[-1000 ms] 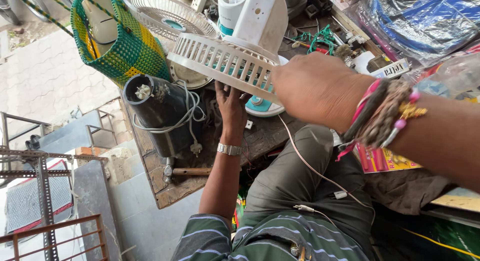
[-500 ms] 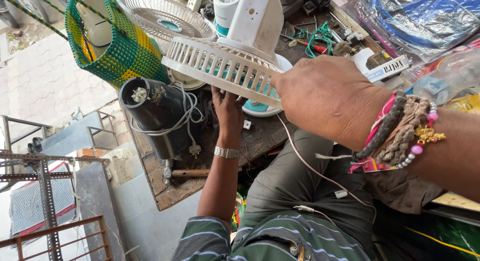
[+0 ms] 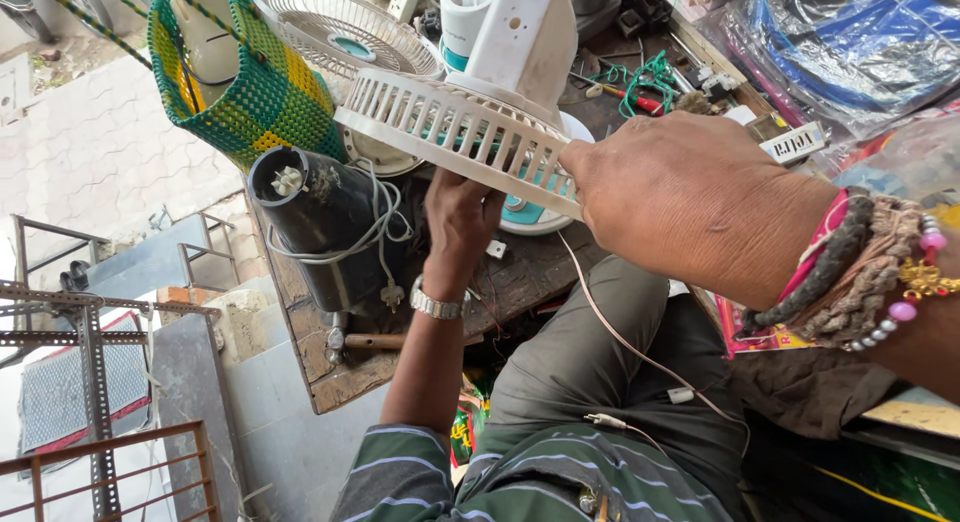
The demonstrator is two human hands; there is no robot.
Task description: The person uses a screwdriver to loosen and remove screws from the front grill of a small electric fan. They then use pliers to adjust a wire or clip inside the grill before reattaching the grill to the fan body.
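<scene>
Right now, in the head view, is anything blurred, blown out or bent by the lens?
Head view: even daylight, no hard glare; the right hand on the white slatted plastic fan guard looms large and slightly soft, being close to the lens; the left hand under the guard sits in shade; the pale paved ground at left looks washed out; the edges show wide-angle stretch.

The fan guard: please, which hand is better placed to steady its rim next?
Probably the right hand: it grips the fan guard at its rim, while the left hand sits underneath.
</scene>
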